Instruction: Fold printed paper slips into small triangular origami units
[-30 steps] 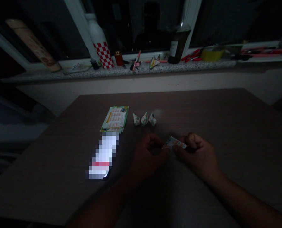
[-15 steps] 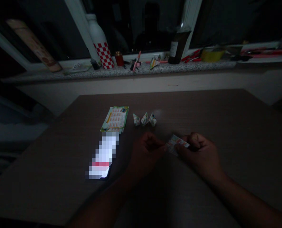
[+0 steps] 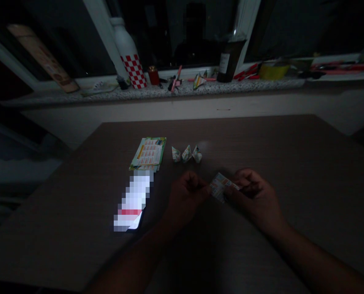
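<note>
A small folded piece of printed paper [image 3: 219,185] is held over the table between both hands. My left hand [image 3: 189,194] pinches its left corner between thumb and fingertips. My right hand [image 3: 257,196] grips the right side, thumb on top and fingers curled behind. Just beyond the hands, three small pointed folded paper pieces [image 3: 186,154] stand in a row. To their left lies a stack of printed calendar sheets [image 3: 149,153]. A phone [image 3: 134,200] with a lit screen rests nearer to me, below the stack.
The dark wooden table [image 3: 276,151] reaches a white wall. Above it, a granite sill [image 3: 163,90] bears a red-checked white bottle [image 3: 131,61], a small red jar [image 3: 153,76], a dark pouch [image 3: 227,61], a yellow container [image 3: 273,71] and a leaning tube [image 3: 43,59].
The folded paper has shifted slightly left with both hands, and more of its printed face shows. The phone, the stack and the three folded pieces stay in place.
</note>
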`<state>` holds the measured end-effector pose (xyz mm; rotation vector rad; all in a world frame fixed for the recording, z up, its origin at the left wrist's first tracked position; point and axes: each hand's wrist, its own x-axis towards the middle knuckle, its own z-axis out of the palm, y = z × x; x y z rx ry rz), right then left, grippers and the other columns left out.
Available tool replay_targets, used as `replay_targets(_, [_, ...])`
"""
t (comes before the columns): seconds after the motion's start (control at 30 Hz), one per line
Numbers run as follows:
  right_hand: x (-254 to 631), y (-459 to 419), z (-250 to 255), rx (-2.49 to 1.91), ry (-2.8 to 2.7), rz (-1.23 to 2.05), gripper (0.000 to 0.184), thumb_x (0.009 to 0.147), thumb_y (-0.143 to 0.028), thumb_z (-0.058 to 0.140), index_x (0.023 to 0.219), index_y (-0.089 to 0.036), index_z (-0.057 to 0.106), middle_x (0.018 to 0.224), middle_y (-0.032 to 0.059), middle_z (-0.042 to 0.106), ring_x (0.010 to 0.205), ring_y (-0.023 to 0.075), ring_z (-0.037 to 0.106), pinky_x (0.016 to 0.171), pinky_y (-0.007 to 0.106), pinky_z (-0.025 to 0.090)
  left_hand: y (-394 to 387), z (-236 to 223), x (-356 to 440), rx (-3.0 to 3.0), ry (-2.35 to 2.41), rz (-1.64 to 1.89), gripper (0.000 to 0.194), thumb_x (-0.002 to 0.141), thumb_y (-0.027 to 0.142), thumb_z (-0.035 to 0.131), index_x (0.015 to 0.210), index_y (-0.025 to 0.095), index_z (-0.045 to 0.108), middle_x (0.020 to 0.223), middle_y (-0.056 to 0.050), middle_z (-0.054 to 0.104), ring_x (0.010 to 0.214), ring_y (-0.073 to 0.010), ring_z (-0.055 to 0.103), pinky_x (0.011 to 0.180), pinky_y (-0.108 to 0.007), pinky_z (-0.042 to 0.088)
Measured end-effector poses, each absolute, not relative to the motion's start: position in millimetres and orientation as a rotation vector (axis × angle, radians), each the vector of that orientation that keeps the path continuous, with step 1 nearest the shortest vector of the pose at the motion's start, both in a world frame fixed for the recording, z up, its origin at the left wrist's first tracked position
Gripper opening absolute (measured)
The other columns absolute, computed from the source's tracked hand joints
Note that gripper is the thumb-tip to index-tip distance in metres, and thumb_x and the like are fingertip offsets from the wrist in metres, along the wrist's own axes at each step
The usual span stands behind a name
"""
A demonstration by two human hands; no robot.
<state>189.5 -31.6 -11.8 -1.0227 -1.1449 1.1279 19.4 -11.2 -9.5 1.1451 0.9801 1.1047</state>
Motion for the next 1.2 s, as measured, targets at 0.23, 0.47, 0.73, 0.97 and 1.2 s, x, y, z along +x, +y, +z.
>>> replay_targets(0.23, [205.9,-29.0,-24.4,-0.960,-1.369,0.963,0.023,0.087,-0.020,0.056,0.109,-0.026,0.059,0.096,0.0032,0.073,0.085,0.0152,0.069,0.071,0.024,0.054,-6.7,-10.2,18.2,0.980,0.956,1.150,0.023,0.061,0.015,0.067,0.063,0.017,0.045,0.063,0.006,0.048,0.059,-0.0080,0.043,0.058,-0.021,0.036])
replay_targets(0.47, [209.3,-26.7,-21.3,-0.915,-1.860,0.467,0.033,0.080,-0.007,0.062,0.109,-0.022,0.064,0.110,0.0083,0.067,0.099,0.0196,0.065,0.085,0.031,0.053,-8.2,-7.0,17.1,1.067,1.001,1.126,0.008,0.064,0.013,0.065,0.066,0.015,0.058,0.063,0.004,0.053,0.061,-0.0094,0.047,0.060,-0.021,0.038])
replay_targets(0.73, [211.0,-26.3,-17.4,-0.912,-1.850,0.356,0.021,0.080,-0.009,0.064,0.097,-0.020,0.069,0.108,0.0095,0.065,0.097,0.0202,0.065,0.081,0.031,0.055,-11.3,-6.0,11.6,1.247,0.984,1.063,0.009,0.074,0.022,0.059,0.079,0.017,0.065,0.075,-0.001,0.062,0.073,-0.0148,0.057,0.068,-0.026,0.044])
replay_targets(0.97, [208.6,-29.4,-10.6,-0.868,-1.856,0.413,0.019,0.078,-0.011,0.065,0.094,-0.022,0.069,0.092,0.0072,0.069,0.082,0.0199,0.067,0.069,0.031,0.056,-15.8,-5.5,6.3,2.074,0.962,1.109,0.013,0.076,0.016,0.061,0.089,0.018,0.064,0.082,-0.004,0.062,0.077,-0.0162,0.058,0.071,-0.028,0.043])
replay_targets(1.2, [203.4,-30.6,-12.1,-0.821,-1.847,0.473,0.018,0.076,-0.012,0.066,0.090,-0.022,0.070,0.079,0.0054,0.069,0.070,0.0189,0.066,0.060,0.031,0.054,-13.8,-8.9,7.5,2.289,0.951,1.088,0.011,0.081,0.024,0.061,0.086,0.018,0.069,0.075,-0.004,0.057,0.070,-0.0157,0.055,0.062,-0.027,0.042])
